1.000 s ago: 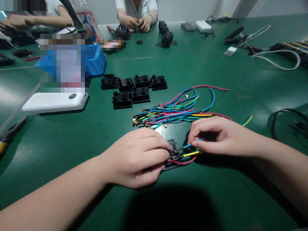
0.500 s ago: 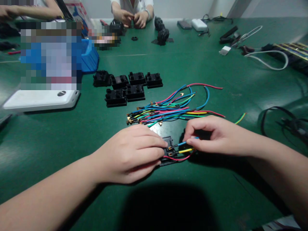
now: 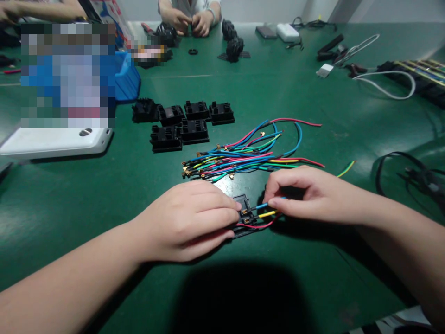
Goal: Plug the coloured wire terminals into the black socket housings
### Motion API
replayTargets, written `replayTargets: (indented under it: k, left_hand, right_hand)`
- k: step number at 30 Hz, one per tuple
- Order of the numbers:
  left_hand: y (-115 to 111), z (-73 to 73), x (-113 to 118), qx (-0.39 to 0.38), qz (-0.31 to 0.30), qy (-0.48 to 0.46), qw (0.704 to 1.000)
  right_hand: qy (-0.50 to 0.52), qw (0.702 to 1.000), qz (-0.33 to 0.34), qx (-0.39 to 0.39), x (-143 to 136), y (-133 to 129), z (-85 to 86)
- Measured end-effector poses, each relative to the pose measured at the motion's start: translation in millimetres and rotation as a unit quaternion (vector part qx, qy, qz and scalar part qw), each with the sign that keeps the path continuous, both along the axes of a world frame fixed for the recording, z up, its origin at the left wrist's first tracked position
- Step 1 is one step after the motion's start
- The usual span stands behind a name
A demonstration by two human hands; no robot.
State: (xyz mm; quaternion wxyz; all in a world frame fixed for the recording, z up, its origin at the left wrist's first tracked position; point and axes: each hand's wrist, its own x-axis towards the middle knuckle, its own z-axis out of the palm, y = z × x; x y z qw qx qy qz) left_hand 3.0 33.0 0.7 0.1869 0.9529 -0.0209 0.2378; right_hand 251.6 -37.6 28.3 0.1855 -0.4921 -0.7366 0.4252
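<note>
My left hand [image 3: 194, 220] lies over a black plastic housing [image 3: 244, 202] on the green table, its fingers gripping the housing's left part. Between thumb and forefinger, my right hand [image 3: 295, 190] pinches a blue wire [image 3: 260, 206], whose metal terminal rests at the housing. A yellow wire [image 3: 267, 214] with a like terminal runs beside it, and a red wire [image 3: 259, 227] curves below. Just beyond my hands lies a loose bundle of coloured wires [image 3: 239, 160] with brass terminals.
Several black housings [image 3: 166, 138] stand behind on the left, near a white device [image 3: 59, 141] and a blue bin [image 3: 128, 81]. Another person's hands [image 3: 191, 21] are at the far edge. Cables [image 3: 389, 81] and a black strap [image 3: 382, 167] lie right.
The view has shifted slightly, so the table items appear a little higher and further left. Both hands keep nearly the same pose and hold.
</note>
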Motion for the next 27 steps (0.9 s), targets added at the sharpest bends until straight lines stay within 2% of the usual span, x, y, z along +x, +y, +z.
replayTargets:
  k: [7,16,27]
  left_hand:
    - [-1.2,1.8,0.0,-0.004,0.002,-0.001,1.000]
    - [-0.7,-0.5,0.3,0.002,-0.001,-0.002,1.000]
    - [-1.5,-0.1,-0.2,0.011,0.010,0.002,1.000]
  right_hand:
    - [-0.007,1.000,0.007,0.008,-0.7,-0.4,3.7]
    - [-0.051,0.988,0.077,0.124,1.1,-1.0,0.0]
    - [-0.055,0.986,0.078,0.134,2.3,-2.5,-0.9]
